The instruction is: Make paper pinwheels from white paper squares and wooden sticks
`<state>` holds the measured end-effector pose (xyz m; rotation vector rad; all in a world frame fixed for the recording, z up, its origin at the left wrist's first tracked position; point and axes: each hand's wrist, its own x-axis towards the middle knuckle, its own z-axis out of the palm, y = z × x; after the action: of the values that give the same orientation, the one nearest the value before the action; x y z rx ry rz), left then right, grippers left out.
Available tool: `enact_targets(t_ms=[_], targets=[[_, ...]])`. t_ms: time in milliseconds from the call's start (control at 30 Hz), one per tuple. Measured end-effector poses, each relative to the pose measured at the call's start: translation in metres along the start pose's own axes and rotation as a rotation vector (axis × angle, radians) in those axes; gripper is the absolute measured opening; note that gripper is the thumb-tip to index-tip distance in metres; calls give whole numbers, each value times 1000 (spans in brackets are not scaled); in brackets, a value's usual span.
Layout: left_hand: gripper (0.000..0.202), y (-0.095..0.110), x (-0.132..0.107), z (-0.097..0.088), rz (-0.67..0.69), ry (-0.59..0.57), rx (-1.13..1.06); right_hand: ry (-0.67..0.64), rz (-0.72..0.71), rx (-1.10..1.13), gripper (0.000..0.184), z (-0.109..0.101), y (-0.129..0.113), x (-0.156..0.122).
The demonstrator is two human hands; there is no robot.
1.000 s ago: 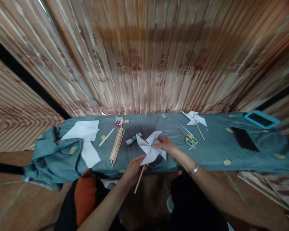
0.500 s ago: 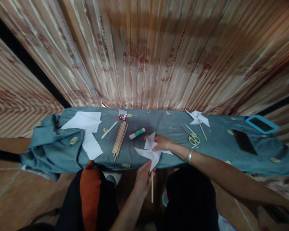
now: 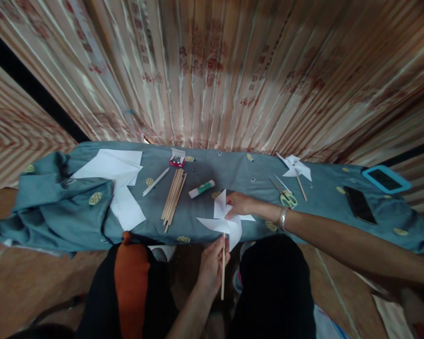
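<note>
A white paper pinwheel (image 3: pixel 226 221) on a thin wooden stick (image 3: pixel 223 270) hangs over the near edge of the blue cloth-covered table (image 3: pixel 321 207). My left hand (image 3: pixel 212 266) is closed round the stick just below the paper. My right hand (image 3: pixel 239 205), with a bracelet at the wrist, pinches the upper blades near the centre of the pinwheel. The stick points straight down towards my lap.
On the cloth lie a bundle of wooden sticks (image 3: pixel 173 200), a glue stick (image 3: pixel 201 189), a small red box of pins (image 3: pixel 175 160), a white pencil (image 3: pixel 156 181), white paper sheets (image 3: pixel 116 181), green scissors (image 3: pixel 287 197), another pinwheel (image 3: pixel 296 168), a black phone (image 3: pixel 359 204) and a blue-cased device (image 3: pixel 386 179). A striped curtain hangs behind.
The pinwheel's stick has swung from slanted to vertical and my left hand has dropped lower below the table edge. My right hand stays on the blades. The view has tilted down.
</note>
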<state>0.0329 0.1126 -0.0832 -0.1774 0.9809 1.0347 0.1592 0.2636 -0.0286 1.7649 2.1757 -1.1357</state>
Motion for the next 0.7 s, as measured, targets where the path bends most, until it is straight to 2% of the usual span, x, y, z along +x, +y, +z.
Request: enact_targets(t_ms=[67, 300, 700], targets=[[32, -2, 0, -3, -28, 5, -7, -27, -3, 9, 20, 0, 0, 0], [50, -5, 1, -6, -30, -122, -23, -75, -16, 66, 27, 5, 9, 3], [51, -9, 3, -6, -24, -122, -20, -102, -13, 34, 27, -2, 5, 1]])
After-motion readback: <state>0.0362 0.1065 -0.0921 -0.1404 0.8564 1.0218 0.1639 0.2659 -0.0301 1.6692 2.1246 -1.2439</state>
